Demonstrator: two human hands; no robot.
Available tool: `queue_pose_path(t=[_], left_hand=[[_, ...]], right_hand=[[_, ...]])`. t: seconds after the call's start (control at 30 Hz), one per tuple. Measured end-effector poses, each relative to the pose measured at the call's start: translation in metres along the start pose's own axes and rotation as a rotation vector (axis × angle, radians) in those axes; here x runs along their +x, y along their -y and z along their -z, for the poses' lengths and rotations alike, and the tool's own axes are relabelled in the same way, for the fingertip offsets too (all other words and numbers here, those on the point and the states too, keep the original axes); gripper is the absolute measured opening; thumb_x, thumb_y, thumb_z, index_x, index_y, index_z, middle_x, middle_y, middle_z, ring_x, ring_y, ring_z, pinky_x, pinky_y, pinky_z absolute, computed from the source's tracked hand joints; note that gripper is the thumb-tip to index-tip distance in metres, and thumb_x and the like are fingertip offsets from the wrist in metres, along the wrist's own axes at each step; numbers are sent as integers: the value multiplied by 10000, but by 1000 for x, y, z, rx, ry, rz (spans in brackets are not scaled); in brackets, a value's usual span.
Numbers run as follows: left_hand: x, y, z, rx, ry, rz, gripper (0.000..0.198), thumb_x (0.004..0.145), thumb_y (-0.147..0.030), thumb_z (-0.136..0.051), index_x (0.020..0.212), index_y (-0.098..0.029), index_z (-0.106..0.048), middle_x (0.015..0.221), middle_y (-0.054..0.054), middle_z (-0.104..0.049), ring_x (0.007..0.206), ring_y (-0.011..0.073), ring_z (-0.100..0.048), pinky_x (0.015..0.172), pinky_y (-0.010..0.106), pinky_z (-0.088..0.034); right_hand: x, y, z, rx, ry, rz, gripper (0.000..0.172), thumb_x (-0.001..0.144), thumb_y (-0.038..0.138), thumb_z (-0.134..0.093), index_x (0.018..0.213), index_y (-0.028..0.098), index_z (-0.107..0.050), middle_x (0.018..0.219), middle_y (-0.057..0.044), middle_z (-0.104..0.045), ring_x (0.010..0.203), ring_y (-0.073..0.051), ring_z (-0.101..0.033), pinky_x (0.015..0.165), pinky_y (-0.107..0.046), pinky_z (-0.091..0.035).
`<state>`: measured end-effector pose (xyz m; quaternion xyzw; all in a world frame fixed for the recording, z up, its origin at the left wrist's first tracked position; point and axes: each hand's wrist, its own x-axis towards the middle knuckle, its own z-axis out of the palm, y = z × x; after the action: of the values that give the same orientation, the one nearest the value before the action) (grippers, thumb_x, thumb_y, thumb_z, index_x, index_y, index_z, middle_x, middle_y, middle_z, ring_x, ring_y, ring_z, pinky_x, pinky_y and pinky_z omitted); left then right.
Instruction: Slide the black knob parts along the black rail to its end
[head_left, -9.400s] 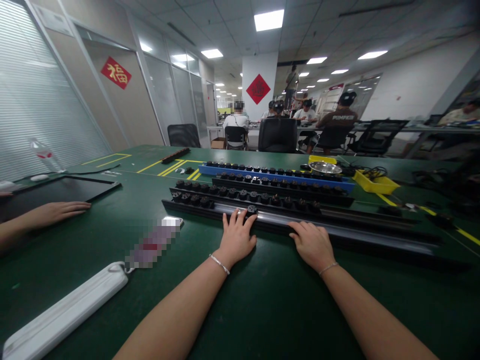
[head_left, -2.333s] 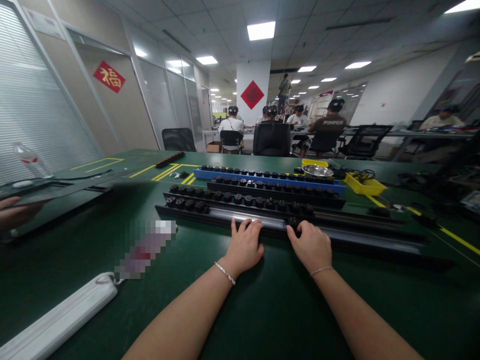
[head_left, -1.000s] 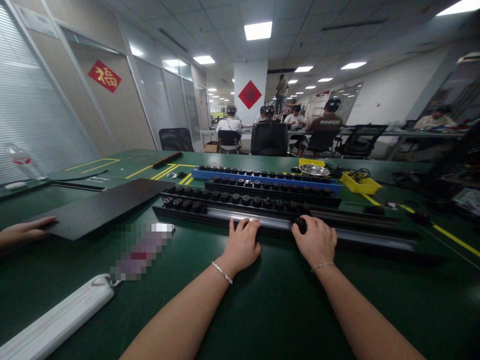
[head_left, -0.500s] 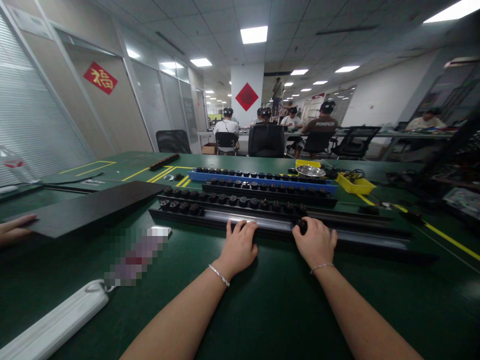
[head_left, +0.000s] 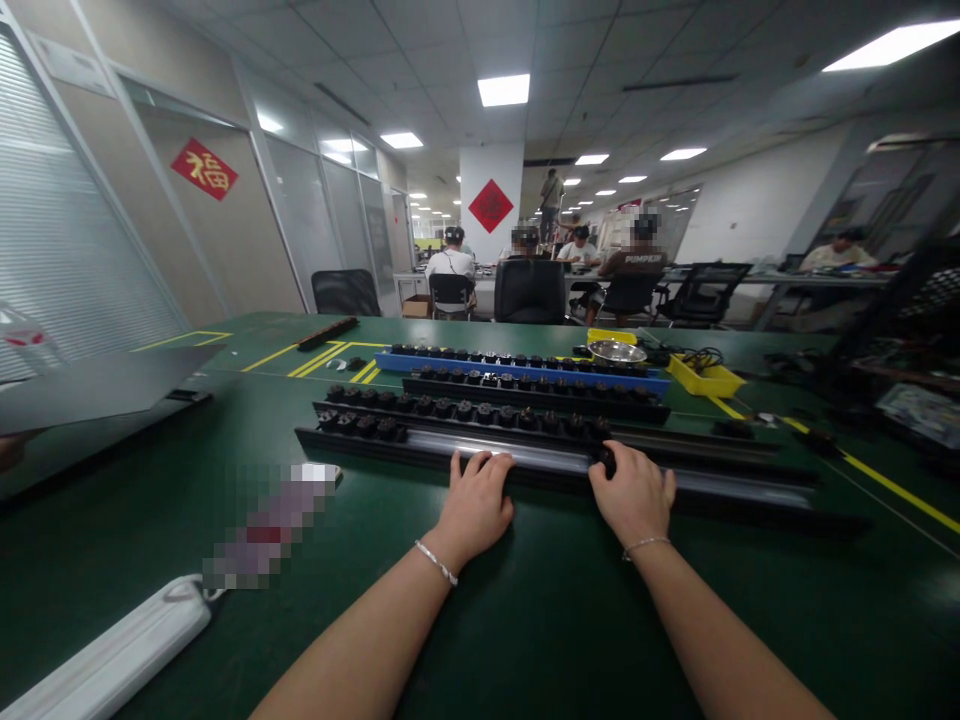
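Observation:
A long black rail (head_left: 720, 488) with an open channel lies across the table before me. Several round black socket-like pieces (head_left: 365, 425) sit in its left end, and a shiny strip shows in the middle. My left hand (head_left: 478, 500) hooks its fingers over the rail's near edge, left of centre. In the fingers of my right hand (head_left: 634, 492) is a small round black piece (head_left: 607, 459), held at the rail's channel. Behind lie another black rail (head_left: 697, 437) partly filled with such pieces, a further filled black rail (head_left: 536, 400), and a blue rail (head_left: 469, 366).
At left, another person's hand (head_left: 11, 450) holds a dark flat sheet (head_left: 105, 385). A white strap-like object (head_left: 112, 650) lies near left. A yellow tray (head_left: 709, 380) with cables and a metal dish (head_left: 617, 351) stand at back right. Several people sit at tables beyond.
The other person's sheet has swung left, showing a dark panel on the table beneath. My hands stay at nearly the same places on the rail. The view has tilted slightly.

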<state>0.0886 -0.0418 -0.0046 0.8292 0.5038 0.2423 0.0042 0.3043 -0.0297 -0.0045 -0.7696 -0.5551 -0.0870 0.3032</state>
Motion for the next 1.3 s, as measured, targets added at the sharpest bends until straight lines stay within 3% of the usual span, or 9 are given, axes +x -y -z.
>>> queue_pose_path(t=[0.47, 1.3], left_hand=[[0, -2, 3, -5, 15, 0, 491, 754, -164, -503, 1228, -261, -418, 1294, 31, -530, 1245, 227, -373, 1099, 570, -102], [0, -1, 4, 11, 21, -3, 493, 755, -170, -511, 1228, -262, -413, 1307, 30, -519, 1253, 225, -366, 1100, 562, -115]], right_hand=[[4, -6, 6, 0, 31, -53, 355, 796, 343, -399, 1072, 223, -587, 1127, -84, -588, 1099, -254, -467, 1029, -558, -168], [9, -18, 9, -45, -7, -90, 378, 785, 310, -388, 1091, 195, -577, 1117, -100, -599, 1057, -257, -496, 1015, -522, -225]])
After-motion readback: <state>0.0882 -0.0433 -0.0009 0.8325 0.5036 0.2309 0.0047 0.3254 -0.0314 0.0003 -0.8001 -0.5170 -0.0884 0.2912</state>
